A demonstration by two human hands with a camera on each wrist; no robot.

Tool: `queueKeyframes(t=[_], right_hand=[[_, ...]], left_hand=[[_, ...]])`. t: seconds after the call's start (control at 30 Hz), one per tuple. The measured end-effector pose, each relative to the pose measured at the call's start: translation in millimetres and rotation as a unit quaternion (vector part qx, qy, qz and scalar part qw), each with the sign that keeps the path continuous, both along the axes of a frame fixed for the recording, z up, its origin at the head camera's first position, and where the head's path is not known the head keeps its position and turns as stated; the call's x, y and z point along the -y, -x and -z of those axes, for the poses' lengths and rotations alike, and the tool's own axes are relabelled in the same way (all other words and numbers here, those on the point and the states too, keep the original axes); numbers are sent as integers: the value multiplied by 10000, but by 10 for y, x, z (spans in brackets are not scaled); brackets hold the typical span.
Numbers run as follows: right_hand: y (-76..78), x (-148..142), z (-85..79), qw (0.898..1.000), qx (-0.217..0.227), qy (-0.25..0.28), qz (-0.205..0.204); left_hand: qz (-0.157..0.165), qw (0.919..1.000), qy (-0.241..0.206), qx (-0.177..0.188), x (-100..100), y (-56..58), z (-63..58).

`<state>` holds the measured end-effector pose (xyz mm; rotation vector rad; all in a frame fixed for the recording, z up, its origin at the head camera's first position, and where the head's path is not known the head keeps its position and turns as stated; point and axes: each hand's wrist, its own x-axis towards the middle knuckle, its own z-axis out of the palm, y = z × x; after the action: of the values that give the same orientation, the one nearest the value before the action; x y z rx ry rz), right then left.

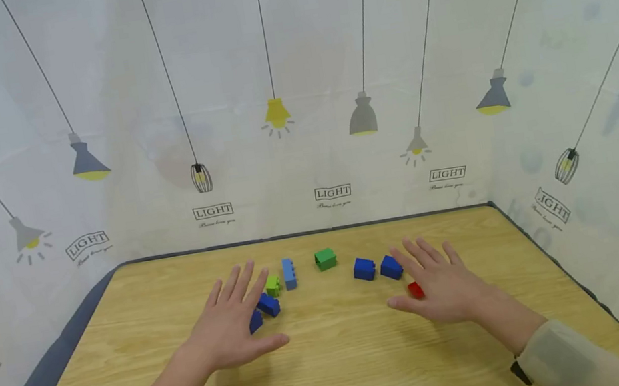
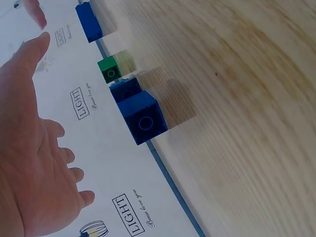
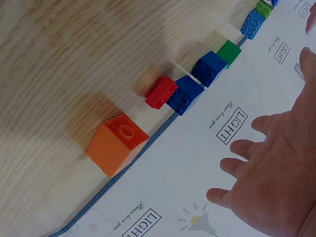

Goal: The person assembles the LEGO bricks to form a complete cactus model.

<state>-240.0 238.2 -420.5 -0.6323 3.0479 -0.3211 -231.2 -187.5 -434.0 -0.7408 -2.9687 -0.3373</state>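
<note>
My left hand [image 1: 228,331] is held over the wooden table with its fingers straight and spread, holding nothing. Beside its fingers lie two dark blue toy bricks [image 1: 268,305] and a lime green brick [image 1: 273,285]. A light blue brick [image 1: 289,274] stands slightly farther right. Across the table, my right hand [image 1: 452,288] is likewise spread, palm down and without a thing in it. Near its thumb a small red brick [image 1: 415,289] is partly covered. Two more dark blue bricks [image 1: 364,269] sit by its fingertips. An orange brick [image 3: 116,145] shows in the right wrist view; the head view hides it.
A green brick [image 1: 325,259] lies between the hands toward the back of the table [image 1: 339,377]. White curtains [image 1: 258,174] printed with hanging lamps enclose the back and both sides, meeting the table along a dark blue edge.
</note>
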Motion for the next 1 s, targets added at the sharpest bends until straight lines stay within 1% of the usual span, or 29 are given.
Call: queueKeyframes(t=[0.2,0.37,0.43,0.5,0.6,0.7,0.8,0.9,1.0], right_hand=[[1,61,-15,9999,21,49,-88],[36,138,-16,9997,-172,-2,-159],[55,174,-20,9996,-264,30,-138],[84,212,-23,9996,-259,92,-75],[120,272,-40,9996,-203,213,-23],[142,323,-47,9993,-63,368,36],[152,372,-46,9984,53,552,62],[181,429,-34,9970,182,758,28],[229,498,-26,9946,343,984,-30]], left_hand=[[-8,10000,-35,8,27,-5,28],[-2,10000,-13,58,33,7,61],[-8,10000,6,66,34,16,83],[13,10000,-35,56,36,20,97],[78,9999,-111,-57,46,22,103],[133,9994,-240,-202,59,15,86],[112,9983,-420,-392,80,1,85],[-21,9964,-706,-467,114,-19,105],[-248,9939,-1007,-370,167,-36,124]])
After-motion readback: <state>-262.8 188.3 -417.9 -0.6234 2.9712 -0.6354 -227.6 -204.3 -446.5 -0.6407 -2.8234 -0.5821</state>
